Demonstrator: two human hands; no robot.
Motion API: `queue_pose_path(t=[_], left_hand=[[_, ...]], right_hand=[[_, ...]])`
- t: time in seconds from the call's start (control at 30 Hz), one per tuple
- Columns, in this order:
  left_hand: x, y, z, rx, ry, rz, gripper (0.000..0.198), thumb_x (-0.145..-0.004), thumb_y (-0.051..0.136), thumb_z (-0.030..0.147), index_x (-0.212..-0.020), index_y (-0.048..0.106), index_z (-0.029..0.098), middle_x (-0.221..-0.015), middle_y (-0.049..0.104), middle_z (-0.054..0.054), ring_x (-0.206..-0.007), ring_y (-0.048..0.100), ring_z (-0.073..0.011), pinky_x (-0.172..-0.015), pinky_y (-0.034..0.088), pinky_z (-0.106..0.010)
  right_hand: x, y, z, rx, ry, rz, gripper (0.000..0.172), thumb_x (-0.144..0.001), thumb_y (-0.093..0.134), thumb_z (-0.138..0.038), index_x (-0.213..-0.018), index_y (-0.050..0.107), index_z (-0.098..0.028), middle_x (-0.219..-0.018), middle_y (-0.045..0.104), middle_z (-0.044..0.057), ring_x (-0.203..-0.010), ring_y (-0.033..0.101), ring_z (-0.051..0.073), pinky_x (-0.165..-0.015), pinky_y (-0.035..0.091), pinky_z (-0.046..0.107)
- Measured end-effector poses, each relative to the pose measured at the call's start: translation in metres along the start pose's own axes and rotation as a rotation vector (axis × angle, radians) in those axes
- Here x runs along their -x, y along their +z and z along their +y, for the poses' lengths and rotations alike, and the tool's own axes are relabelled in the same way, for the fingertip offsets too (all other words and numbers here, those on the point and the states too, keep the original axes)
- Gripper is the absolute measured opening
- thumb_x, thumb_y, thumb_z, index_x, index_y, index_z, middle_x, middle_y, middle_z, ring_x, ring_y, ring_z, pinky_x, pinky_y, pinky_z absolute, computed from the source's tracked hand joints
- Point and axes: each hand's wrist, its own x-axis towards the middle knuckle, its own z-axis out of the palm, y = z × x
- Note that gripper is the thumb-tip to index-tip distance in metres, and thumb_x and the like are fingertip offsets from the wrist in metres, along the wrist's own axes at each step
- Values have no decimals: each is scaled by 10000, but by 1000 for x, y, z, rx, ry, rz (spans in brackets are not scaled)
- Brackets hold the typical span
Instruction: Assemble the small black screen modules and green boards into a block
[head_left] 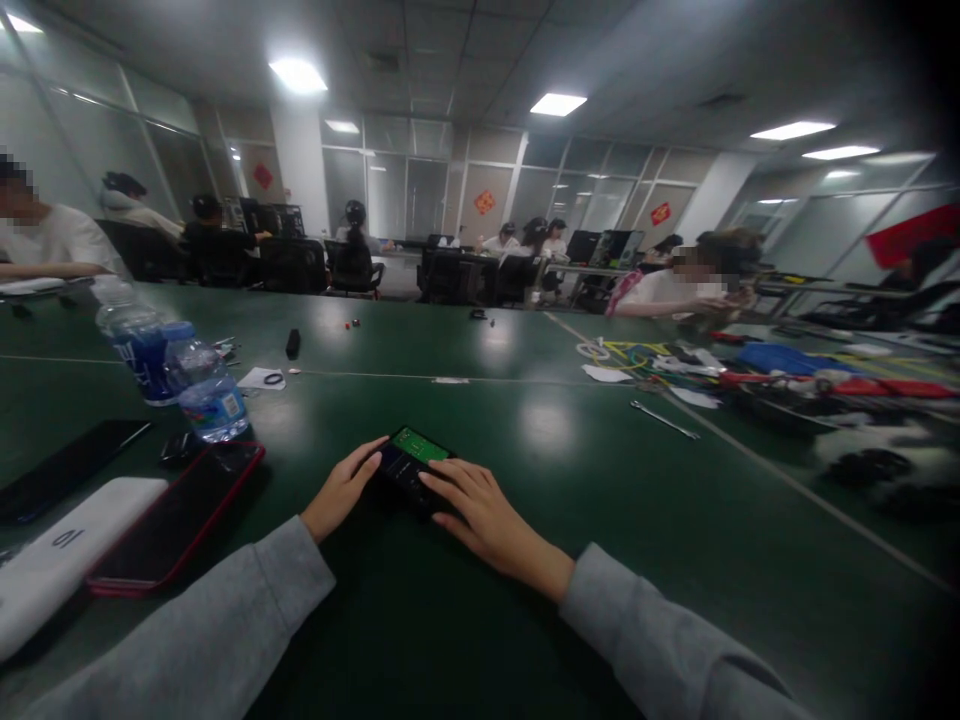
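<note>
A black smartphone (401, 475) with a lit screen, green at the top and dark below, is between my two hands over the green table. My left hand (346, 487) is closed on its left edge, the thumb along the side of the screen. My right hand (487, 512) holds the right side, its fingers reaching over the edge and partly across the screen. The right fingers hide part of the display. I cannot tell whether the phone's underside rests on the table.
To the left lie a red-edged phone (184, 520), a white power bank (75, 550) and a dark phone (71, 465). Water bottles (206, 385) stand behind them. A wrench (664, 420) and cluttered cables (645, 355) lie right. Other people sit beyond the table (555, 620).
</note>
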Motion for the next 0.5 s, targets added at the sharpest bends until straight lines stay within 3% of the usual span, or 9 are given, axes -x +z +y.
queue_pose_path(t=[0.5], left_hand=[[4, 0, -8, -36, 82, 54, 523, -888, 438, 486, -1284, 522, 155, -1326, 542, -92, -1244, 479, -221, -1091, 321, -372]], right_hand=[[4, 3, -15, 103, -39, 120, 506, -921, 524, -287, -1396, 349, -273, -1365, 443, 70, -1252, 405, 234, -1027, 375, 467]])
